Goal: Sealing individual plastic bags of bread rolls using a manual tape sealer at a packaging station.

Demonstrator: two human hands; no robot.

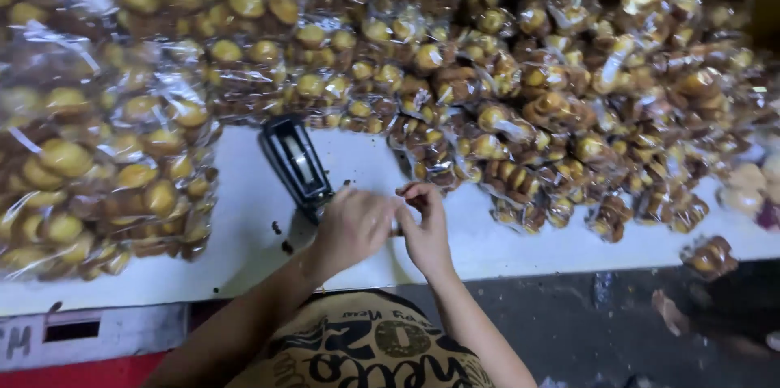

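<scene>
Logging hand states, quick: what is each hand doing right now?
Left hand: fingers curled, blurred; contents cannot be told.
Right hand: fingers pinched together beside the left; what they hold cannot be told.

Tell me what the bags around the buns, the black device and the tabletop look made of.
Bags: thin clear plastic film, going by the glossy glints and crinkles. Black device: probably hard plastic or painted metal with a shiny panel; the blur leaves it open. Tabletop: smooth white surface, possibly laminate or painted board, lightly crumbed.
</scene>
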